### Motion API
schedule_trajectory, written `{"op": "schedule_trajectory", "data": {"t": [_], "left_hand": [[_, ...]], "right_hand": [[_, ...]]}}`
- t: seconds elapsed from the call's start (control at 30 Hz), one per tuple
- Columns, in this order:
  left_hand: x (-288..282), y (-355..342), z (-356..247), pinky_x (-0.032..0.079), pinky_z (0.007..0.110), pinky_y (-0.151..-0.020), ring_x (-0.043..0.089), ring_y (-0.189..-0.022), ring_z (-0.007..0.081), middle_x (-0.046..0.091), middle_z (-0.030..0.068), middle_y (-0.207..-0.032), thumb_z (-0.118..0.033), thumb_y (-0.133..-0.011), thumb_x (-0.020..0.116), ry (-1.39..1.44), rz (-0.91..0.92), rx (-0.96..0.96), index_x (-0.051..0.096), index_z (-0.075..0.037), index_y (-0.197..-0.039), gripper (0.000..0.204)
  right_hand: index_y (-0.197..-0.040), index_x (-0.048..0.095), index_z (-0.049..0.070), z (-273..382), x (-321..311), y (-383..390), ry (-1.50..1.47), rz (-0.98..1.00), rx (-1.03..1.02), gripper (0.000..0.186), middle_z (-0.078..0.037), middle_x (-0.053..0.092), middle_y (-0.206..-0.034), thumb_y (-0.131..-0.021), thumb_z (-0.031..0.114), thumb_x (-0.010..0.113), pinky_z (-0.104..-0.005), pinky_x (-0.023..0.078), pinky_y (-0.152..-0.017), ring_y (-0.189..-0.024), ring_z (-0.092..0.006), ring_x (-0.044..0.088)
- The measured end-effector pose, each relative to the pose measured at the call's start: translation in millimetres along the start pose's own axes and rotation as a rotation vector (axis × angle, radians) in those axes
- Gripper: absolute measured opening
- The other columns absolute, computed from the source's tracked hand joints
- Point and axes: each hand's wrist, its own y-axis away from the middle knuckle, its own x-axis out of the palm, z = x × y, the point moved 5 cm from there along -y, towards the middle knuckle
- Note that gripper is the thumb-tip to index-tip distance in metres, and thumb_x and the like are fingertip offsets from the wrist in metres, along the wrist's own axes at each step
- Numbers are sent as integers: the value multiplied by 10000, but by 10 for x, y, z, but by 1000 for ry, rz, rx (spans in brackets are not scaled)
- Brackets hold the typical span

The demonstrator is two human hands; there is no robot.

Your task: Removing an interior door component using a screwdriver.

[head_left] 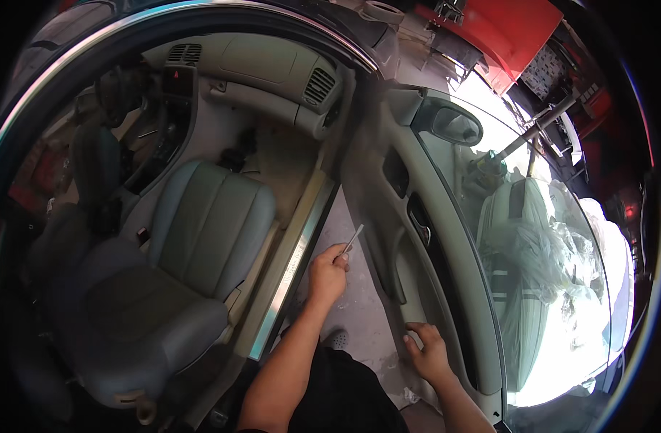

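Note:
My left hand is closed around a thin, pale metal tool with a flat tip. Its exact kind is not clear, and the grip end is hidden in my fingers. The tool points up and forward in the gap between the door sill and the open car door. My right hand is by the rear lower part of the grey door panel, its fingers bent and thumb apart, holding nothing visible. Whether its fingertips touch the panel, I cannot tell. Ahead of it runs the door's pull handle.
On the left are a grey car seat, the dashboard and the door sill. The door carries a side mirror and window glass. Beyond stand plastic-wrapped items and a red panel. My shoe is on the floor.

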Motion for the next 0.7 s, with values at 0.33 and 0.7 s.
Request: {"op": "schedule_trajectory", "data": {"t": [0.33, 0.7], "left_hand": [[759, -2146, -53, 574, 545, -884, 728, -1041, 453, 763, 228, -1072, -136, -1042, 630, -307, -30, 300, 758, -111, -1286, 277], [1026, -2610, -219, 585, 505, -801, 725, -906, 369, 720, 146, -931, -87, -992, 700, -576, -33, 457, 775, -126, -1298, 317]], "right_hand": [[-1197, 728, 14, 558, -739, -2106, 487, -362, -252, 282, -153, 738, -1225, -917, -13, 720, -640, 399, -1195, -1276, -417, 636], [-1121, 734, -22, 201, -854, -2596, 491, -380, -119, 275, -232, 651, -1283, -852, 34, 734, -588, 460, -1119, -1293, -471, 599]]}}
